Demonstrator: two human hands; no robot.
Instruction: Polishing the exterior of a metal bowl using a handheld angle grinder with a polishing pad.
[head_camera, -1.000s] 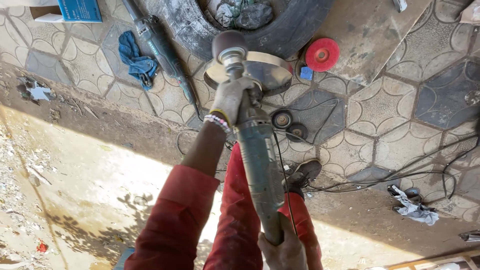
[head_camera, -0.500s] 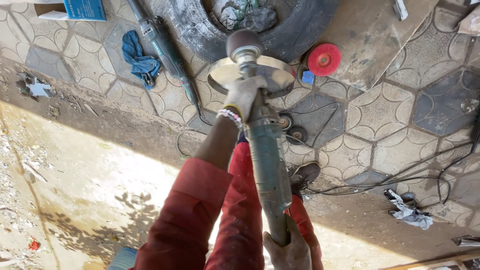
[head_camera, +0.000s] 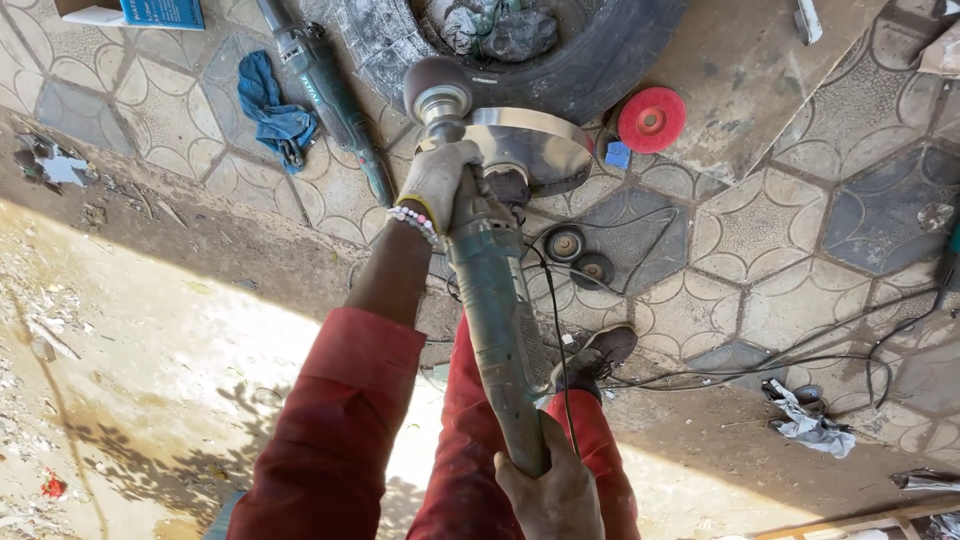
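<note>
Left hand (head_camera: 437, 182) fingers wrapped tight round angle grinder (head_camera: 495, 300) head, below metal guard (head_camera: 535, 145). Right hand (head_camera: 550, 490) clenched on rear grip. Grinder held above paving, probably idle. Keep cable (head_camera: 560, 340) clear, both grips firm.

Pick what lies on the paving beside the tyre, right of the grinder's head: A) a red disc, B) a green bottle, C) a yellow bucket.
A: a round red disc lies flat on the paving by the tyre, right of the grinder.
</note>
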